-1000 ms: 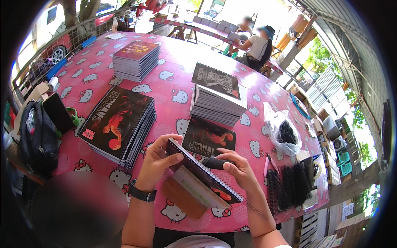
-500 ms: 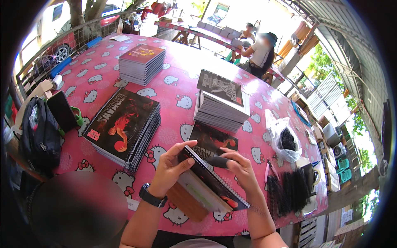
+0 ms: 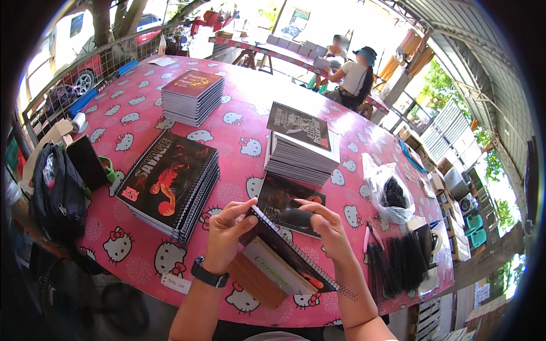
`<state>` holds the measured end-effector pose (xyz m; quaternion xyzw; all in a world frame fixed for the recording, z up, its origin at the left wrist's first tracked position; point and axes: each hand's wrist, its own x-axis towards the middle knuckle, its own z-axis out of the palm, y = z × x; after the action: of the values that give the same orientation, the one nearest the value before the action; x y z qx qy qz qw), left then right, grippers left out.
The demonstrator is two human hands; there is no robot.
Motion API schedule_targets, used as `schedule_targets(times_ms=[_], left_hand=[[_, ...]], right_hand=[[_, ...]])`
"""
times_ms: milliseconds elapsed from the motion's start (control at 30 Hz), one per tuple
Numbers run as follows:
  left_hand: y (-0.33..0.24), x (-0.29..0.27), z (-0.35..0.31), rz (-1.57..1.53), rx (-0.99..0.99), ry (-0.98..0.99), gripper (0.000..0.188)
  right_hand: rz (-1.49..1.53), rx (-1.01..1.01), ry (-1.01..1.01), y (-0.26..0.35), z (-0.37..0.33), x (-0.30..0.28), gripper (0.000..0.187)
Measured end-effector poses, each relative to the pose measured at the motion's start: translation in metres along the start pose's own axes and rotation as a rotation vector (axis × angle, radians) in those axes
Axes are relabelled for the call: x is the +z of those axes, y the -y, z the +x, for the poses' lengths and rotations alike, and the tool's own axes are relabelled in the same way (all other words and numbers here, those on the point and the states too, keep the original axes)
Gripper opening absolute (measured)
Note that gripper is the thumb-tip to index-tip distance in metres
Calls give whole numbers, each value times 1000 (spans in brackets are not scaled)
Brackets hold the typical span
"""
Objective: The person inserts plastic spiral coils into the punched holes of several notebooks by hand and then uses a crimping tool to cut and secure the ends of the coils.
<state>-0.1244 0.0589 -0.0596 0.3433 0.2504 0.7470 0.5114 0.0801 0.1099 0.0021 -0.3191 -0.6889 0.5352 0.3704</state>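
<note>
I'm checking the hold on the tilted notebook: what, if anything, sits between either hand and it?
Nothing visible: the left hand pinches the spiral-bound notebook at its top corner, and the right hand grips its upper edge.

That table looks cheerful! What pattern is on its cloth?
The tablecloth is pink with white cartoon cat faces wearing red bows, clearest in the head view.

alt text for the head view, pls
Both hands, left hand and right hand, hold a tilted spiral-bound notebook over a pink cartoon-cat tablecloth. Three stacks of dark-covered notebooks sit beyond; black binding coils lie to the right.
</note>
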Motion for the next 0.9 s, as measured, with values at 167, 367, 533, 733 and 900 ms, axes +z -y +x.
schedule_targets(times_ms=[167,367,533,733,900], left_hand=[[3,-3,-1,-72,-61,-27,35],[1,-2,-1,-15,-21,29,34],[2,6,-2,55,-132,-40,22],[6,8,-3,81,-98,-81,19],[1,9,-3,48,-68,-52,19]], right_hand=[[57,-120,159,-7,6,13,39],[171,-130,154,4,1,20,48],[-576,-417,-64,41,-5,3,53],[-1061,-533,202,70,-11,34,51],[-975,-518,173,85,2,20,54]])
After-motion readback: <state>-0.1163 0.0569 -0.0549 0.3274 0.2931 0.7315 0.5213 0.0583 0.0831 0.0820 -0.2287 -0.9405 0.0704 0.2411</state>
